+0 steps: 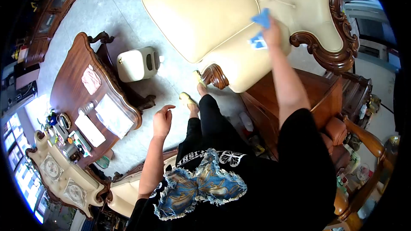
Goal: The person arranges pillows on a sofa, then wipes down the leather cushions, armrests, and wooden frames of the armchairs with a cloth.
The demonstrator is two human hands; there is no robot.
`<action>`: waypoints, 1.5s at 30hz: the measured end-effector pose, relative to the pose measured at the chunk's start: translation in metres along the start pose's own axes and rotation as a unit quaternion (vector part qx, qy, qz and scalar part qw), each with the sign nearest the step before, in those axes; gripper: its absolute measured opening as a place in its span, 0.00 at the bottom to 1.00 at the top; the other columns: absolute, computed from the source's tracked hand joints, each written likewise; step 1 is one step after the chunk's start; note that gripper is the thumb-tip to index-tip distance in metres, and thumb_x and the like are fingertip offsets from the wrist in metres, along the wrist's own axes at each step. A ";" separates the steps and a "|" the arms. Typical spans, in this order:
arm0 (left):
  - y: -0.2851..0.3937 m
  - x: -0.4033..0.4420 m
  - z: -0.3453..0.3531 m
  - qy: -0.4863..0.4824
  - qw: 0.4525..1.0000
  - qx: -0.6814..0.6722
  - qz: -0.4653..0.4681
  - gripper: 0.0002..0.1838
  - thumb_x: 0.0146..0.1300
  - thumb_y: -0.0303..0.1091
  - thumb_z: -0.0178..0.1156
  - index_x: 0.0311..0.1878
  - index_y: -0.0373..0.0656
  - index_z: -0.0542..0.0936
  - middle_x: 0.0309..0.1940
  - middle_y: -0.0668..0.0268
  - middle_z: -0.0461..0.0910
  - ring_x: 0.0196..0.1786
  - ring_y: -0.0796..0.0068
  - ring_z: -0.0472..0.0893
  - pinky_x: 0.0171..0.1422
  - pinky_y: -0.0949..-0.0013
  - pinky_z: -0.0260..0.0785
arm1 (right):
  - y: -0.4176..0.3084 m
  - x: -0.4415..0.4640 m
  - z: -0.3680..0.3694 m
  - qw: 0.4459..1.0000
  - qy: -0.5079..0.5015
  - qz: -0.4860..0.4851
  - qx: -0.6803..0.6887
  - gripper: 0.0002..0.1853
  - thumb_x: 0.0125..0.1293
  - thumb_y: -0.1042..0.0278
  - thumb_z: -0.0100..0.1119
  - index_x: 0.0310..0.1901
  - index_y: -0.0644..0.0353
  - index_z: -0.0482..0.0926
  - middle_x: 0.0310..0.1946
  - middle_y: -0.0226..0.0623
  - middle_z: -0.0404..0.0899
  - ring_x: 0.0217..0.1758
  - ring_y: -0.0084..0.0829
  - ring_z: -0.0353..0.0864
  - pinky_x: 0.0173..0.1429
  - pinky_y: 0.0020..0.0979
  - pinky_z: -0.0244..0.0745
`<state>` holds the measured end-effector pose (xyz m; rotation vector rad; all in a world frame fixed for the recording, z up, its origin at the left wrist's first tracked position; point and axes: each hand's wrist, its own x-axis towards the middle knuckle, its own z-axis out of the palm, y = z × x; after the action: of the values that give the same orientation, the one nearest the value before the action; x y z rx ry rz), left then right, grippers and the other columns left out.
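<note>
My right hand [272, 34] is closed around a blue cloth [262, 17] and rests at the padded arm of a cream leather sofa [239, 66]. Parts of the cloth stick out on both sides of the fingers, and a pale patch shows on its lower end. The hand is slightly blurred. Away from the sofa, my left hand [162, 121] hangs over the grey floor with its fingers loosely curled and the index finger stretched out. Nothing shows in it.
A carved wooden table [70, 79] at left bears a pink cloth [90, 80], papers and small items. Beside it on the floor stands a white stool-like box [130, 65]. A wooden cabinet [295, 92] adjoins the sofa arm. Another cream sofa [64, 177] is at lower left.
</note>
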<state>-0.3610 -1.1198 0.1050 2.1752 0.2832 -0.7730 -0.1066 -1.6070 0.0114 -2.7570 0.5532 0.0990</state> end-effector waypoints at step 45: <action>-0.048 0.044 -0.109 0.004 0.998 0.027 -0.052 0.14 0.61 0.29 0.58 0.50 0.43 0.82 0.29 0.54 0.81 0.33 0.57 0.82 0.43 0.57 0.75 | 0.018 -0.158 0.043 0.942 -0.188 0.178 0.213 0.27 0.49 0.72 0.64 0.55 0.66 0.79 0.40 0.42 0.84 0.42 0.37 0.83 0.50 0.35 0.78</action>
<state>-0.2998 -1.0088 0.1028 2.2289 0.3859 -0.8372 -0.2596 -1.5512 -0.0140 -2.1223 0.8435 0.5131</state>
